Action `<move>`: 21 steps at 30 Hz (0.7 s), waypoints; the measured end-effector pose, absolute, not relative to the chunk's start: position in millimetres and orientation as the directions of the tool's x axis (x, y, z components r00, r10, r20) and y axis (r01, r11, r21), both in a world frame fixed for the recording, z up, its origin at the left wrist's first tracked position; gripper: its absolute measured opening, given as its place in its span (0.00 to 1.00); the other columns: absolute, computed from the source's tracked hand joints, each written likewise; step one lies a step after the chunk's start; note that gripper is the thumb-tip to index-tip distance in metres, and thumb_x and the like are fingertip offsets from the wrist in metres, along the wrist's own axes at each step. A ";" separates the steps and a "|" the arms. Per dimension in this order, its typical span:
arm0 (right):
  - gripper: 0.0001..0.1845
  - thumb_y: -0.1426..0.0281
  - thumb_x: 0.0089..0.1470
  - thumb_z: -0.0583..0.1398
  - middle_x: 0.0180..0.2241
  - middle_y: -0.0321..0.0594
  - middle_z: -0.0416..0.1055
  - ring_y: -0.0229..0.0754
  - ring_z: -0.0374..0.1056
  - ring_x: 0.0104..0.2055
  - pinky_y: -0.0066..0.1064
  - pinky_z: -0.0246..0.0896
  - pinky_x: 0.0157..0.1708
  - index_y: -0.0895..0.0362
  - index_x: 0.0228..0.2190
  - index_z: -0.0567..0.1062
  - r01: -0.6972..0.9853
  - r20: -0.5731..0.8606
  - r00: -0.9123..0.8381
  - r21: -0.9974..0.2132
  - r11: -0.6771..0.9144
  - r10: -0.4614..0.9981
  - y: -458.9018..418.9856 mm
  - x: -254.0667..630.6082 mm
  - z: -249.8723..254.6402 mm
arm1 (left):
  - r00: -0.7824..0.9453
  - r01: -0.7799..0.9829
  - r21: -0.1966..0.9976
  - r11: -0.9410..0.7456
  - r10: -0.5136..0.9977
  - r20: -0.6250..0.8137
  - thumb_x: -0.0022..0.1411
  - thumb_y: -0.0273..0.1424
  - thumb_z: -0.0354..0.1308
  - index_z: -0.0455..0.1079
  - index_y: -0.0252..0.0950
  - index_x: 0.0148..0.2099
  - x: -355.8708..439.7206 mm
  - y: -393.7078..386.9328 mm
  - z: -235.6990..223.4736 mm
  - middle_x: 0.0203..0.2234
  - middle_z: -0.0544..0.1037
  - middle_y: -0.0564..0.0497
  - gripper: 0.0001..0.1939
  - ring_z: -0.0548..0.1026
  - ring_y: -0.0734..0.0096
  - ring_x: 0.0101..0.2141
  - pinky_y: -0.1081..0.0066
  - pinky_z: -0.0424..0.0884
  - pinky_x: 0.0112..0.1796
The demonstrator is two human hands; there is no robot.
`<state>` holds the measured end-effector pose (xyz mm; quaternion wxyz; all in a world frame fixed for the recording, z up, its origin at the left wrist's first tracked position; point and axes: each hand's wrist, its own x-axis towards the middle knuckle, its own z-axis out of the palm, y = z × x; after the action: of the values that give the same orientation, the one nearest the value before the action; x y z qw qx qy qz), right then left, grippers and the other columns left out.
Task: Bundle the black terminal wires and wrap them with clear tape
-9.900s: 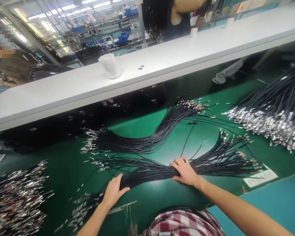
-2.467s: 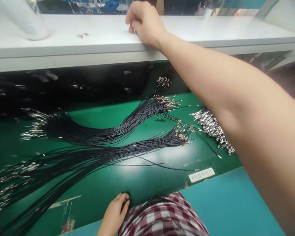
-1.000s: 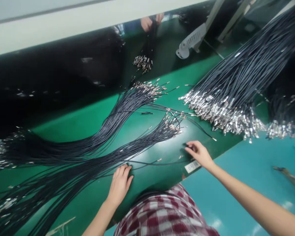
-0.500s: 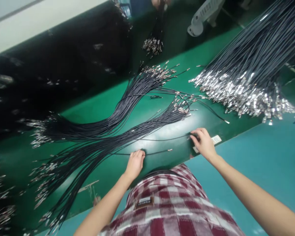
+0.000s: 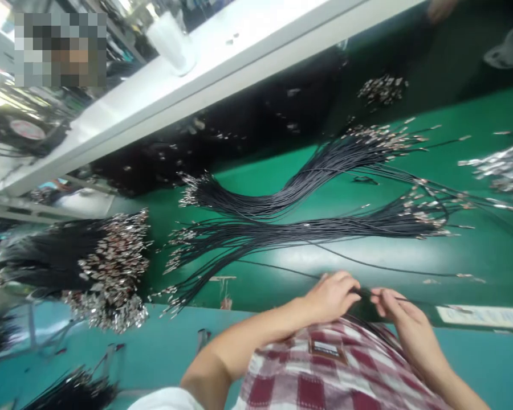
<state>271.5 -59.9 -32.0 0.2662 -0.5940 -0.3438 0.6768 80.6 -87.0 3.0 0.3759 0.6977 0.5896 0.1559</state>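
Observation:
Both hands are at the table's front edge, close together on one thin black cable (image 5: 282,268). My left hand (image 5: 336,293) is closed around it, and the cable runs back leftward to the near bundle. Just to the right, my right hand (image 5: 402,313) pinches it between thumb and fingers, its end trailing off to the right. The near bundle of black cables (image 5: 325,230), with metal terminals at both ends, lies beyond my hands. One loose cable (image 5: 380,266) curves out of it to the right. Behind lies a second, bent bundle (image 5: 260,206).
A thick pile of cables with metal terminals (image 5: 119,256) hangs at the left edge. More terminals (image 5: 508,171) lie at the far right. A white shelf (image 5: 222,68) with a white cup (image 5: 171,42) crosses the back. A white label strip (image 5: 487,316) is on the table's front edge.
The view has swung left. My right hand has let go of the cable it held at the right and moved beside my left hand, onto the cable there.

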 end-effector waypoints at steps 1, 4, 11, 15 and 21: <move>0.22 0.51 0.39 0.69 0.28 0.41 0.73 0.39 0.65 0.29 0.25 0.65 0.28 0.58 0.26 0.78 0.001 -0.676 -0.086 -0.734 -0.679 0.732 -60.9 276.2 -40.6 | 0.234 0.758 0.652 -0.021 0.942 -0.242 0.68 0.33 0.52 0.67 0.37 0.49 69.4 -86.7 -2.8 0.46 0.73 0.45 0.10 0.70 0.63 0.49 0.61 0.68 0.51; 0.18 0.60 0.34 0.72 0.29 0.38 0.73 0.34 0.65 0.27 0.18 0.65 0.26 0.56 0.28 0.79 -0.182 -0.830 0.060 -0.556 -0.811 0.555 -67.8 289.7 -66.1 | 0.043 0.913 0.399 0.083 0.954 -0.298 0.67 0.31 0.52 0.67 0.35 0.51 17.7 -90.4 -19.0 0.49 0.70 0.42 0.12 0.67 0.58 0.51 0.57 0.66 0.51; 0.17 0.62 0.42 0.67 0.35 0.44 0.78 0.41 0.74 0.35 0.22 0.70 0.28 0.56 0.36 0.78 -0.127 -0.909 0.009 -0.414 -0.901 0.416 -69.5 291.6 -73.4 | -0.195 0.955 0.141 0.260 0.913 -0.359 0.65 0.26 0.50 0.64 0.39 0.52 -65.9 -109.5 -38.3 0.50 0.68 0.44 0.13 0.66 0.58 0.50 0.59 0.67 0.49; 0.19 0.62 0.47 0.65 0.42 0.49 0.78 0.48 0.75 0.46 0.25 0.72 0.32 0.56 0.41 0.76 -0.094 -0.889 -0.030 -0.452 -0.887 0.456 -53.3 283.3 -64.9 | -0.138 0.955 0.197 0.223 0.918 -0.371 0.65 0.24 0.47 0.67 0.39 0.46 -63.6 -109.1 -38.6 0.47 0.69 0.42 0.11 0.68 0.58 0.46 0.60 0.68 0.48; 0.06 0.77 0.54 0.59 0.34 0.44 0.79 0.40 0.77 0.40 0.18 0.66 0.22 0.56 0.34 0.73 -0.448 -0.894 0.030 -0.413 -0.793 0.448 -17.4 257.2 -56.2 | 0.151 0.938 0.347 -0.016 0.919 -0.365 0.67 0.24 0.44 0.68 0.39 0.41 -57.3 -127.6 -23.9 0.36 0.74 0.49 0.12 0.71 0.64 0.40 0.65 0.68 0.44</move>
<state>257.2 -17.4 -56.2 0.3215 -0.6418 0.0000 0.6963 -57.3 -127.6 -23.9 0.2602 0.7126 0.6512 -0.0185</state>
